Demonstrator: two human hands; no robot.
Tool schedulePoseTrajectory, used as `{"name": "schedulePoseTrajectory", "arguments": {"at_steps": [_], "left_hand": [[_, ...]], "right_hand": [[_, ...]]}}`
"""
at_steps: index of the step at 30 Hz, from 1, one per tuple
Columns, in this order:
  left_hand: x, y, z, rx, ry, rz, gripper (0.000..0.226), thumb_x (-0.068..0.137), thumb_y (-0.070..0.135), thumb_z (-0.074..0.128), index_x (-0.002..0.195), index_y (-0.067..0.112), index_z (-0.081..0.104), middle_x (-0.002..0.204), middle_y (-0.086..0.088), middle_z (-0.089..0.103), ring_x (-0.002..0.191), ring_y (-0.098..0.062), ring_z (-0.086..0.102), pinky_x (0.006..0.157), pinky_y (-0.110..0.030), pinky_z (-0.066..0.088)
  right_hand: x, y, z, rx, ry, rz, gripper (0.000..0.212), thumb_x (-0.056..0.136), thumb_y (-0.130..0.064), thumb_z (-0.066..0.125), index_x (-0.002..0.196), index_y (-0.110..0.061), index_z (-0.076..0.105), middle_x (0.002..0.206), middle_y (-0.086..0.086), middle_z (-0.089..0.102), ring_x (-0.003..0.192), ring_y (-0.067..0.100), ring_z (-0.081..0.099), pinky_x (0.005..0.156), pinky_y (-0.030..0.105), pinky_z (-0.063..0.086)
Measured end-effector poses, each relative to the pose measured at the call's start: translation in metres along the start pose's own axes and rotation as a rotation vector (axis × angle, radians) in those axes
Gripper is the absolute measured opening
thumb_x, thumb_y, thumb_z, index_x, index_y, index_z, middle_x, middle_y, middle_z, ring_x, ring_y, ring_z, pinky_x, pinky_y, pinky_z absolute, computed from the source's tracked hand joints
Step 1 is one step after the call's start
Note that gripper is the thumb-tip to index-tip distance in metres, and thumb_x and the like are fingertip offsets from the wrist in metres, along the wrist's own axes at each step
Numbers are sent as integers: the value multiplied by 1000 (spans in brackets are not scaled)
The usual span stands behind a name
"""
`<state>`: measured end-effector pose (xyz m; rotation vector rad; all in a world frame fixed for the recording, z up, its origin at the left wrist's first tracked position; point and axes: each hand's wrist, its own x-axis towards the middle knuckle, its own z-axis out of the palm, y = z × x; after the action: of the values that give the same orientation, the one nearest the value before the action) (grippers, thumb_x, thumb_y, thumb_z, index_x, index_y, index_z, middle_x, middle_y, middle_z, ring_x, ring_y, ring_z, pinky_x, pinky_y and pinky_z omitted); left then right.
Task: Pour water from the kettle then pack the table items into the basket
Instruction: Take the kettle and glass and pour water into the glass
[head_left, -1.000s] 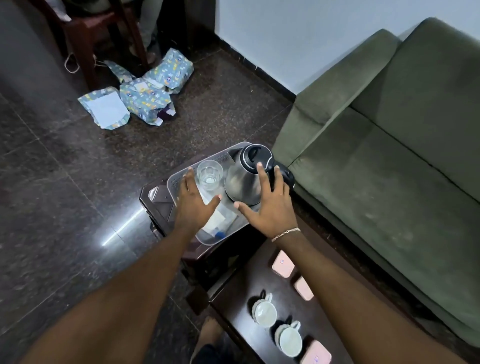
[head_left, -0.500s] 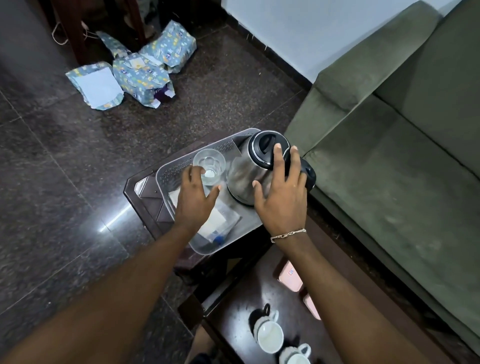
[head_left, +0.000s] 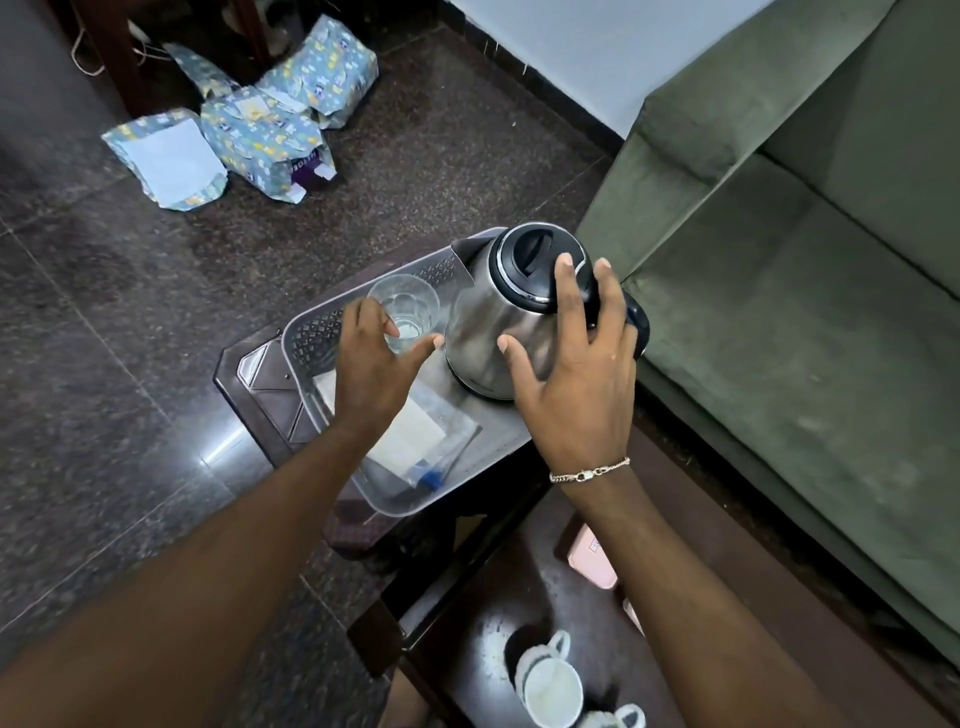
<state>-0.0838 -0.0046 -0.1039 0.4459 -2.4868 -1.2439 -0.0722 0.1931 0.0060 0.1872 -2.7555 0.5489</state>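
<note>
Head view, nearest first: below the right wrist, white cups (head_left: 553, 693) are sitting on a dark table (head_left: 483, 613), with a pink block (head_left: 592, 558) lying just inside the forearm. Both arms are reaching forward over a clear plastic basket (head_left: 415, 506), which is resting on a small dark stool (head_left: 260, 374). Under the left forearm, a flat plastic packet (head_left: 436, 441) with white paper is lying on the basket floor. The left hand (head_left: 371, 374) is hovering with fingers spread and curled toward a drinking glass (head_left: 408, 312) standing in the basket — thumb near the glass's side, but whether it is touching I cannot tell. The right hand (head_left: 576, 384) is spread wide, fingers draping over the lid and black handle of the steel kettle (head_left: 498, 322), thumb against its body — laid on rather than clasped. The kettle is standing upright in the basket, just right of the glass. Beyond the right hand, a green sofa (head_left: 805, 270) is filling the side; beyond the left, blue wrapped parcels (head_left: 260, 130) are lying on the floor.
</note>
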Motion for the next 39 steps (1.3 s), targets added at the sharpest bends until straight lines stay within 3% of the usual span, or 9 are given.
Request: {"name": "schedulePoseTrajectory", "arguments": {"at_steps": [10, 16, 17, 19, 21, 24, 27, 30, 39], "left_hand": [[3, 1, 0, -133, 17, -37, 90, 65, 40, 90, 134, 21, 35, 130, -6, 58, 114, -23, 62, 99, -37, 52], [3, -1, 2, -82, 20, -61, 87, 64, 42, 90, 132, 17, 41, 128, -1, 54, 111, -12, 54, 93, -21, 43], [4, -1, 2, -77, 18, -63, 87, 65, 40, 90, 133, 15, 42, 129, -4, 55, 113, -14, 54, 94, -23, 44], [6, -2, 2, -62, 14, -62, 86, 65, 39, 91, 133, 15, 44, 129, -5, 54, 113, -13, 53, 95, -26, 45], [7, -3, 2, -66, 3, -66, 82, 64, 38, 91, 129, 19, 46, 125, -2, 55, 108, -12, 54, 93, -29, 49], [8, -4, 3, -103, -26, -93, 81, 63, 40, 90, 127, 21, 44, 122, -7, 61, 105, -22, 63, 91, -37, 55], [9, -4, 3, -111, -32, -102, 80, 63, 41, 89, 126, 22, 43, 122, -8, 64, 105, -24, 65, 89, -37, 55], [8, -4, 3, -122, -34, -97, 77, 65, 36, 90, 125, 22, 44, 119, -6, 64, 101, -22, 65, 85, -31, 53], [10, 12, -15, -95, -53, -63, 77, 67, 26, 93, 126, 16, 46, 118, -9, 65, 102, -27, 65, 89, -38, 53]], "right_hand": [[-1, 30, 1, -104, 136, 154, 100, 70, -86, 62, 150, -29, 42, 145, 1, 48, 104, 31, 39, 87, 48, 40], [11, 50, -3, 186, 43, 186, 90, 69, -74, 75, 142, -27, 51, 128, -1, 56, 117, 24, 47, 101, 42, 40], [16, 54, -3, 339, 30, 203, 80, 71, -71, 75, 134, -26, 58, 121, -5, 60, 114, 16, 53, 100, 35, 43], [25, 61, -2, 621, 9, 264, 47, 77, -73, 68, 93, -29, 67, 87, -19, 63, 81, 0, 59, 75, 24, 48], [34, 71, 3, 755, -5, 347, 59, 83, -78, 55, 59, -24, 49, 58, -18, 44, 55, 1, 40, 54, 24, 34], [49, 88, 14, 998, -115, 583, 89, 84, -84, 46, 61, 0, 60, 54, 9, 57, 53, 21, 53, 58, 32, 45], [58, 96, 23, 1182, -243, 669, 65, 83, -67, 59, 57, -7, 60, 43, 13, 52, 40, 27, 46, 48, 31, 42], [56, 92, 31, 1263, -105, 707, 30, 67, -39, 58, 45, -18, 56, 40, 2, 40, 34, 19, 37, 38, 22, 33], [54, 78, 22, 1308, 82, 753, 38, 73, -21, 44, 35, -21, 44, 39, -6, 37, 32, 14, 33, 35, 17, 26]]}}
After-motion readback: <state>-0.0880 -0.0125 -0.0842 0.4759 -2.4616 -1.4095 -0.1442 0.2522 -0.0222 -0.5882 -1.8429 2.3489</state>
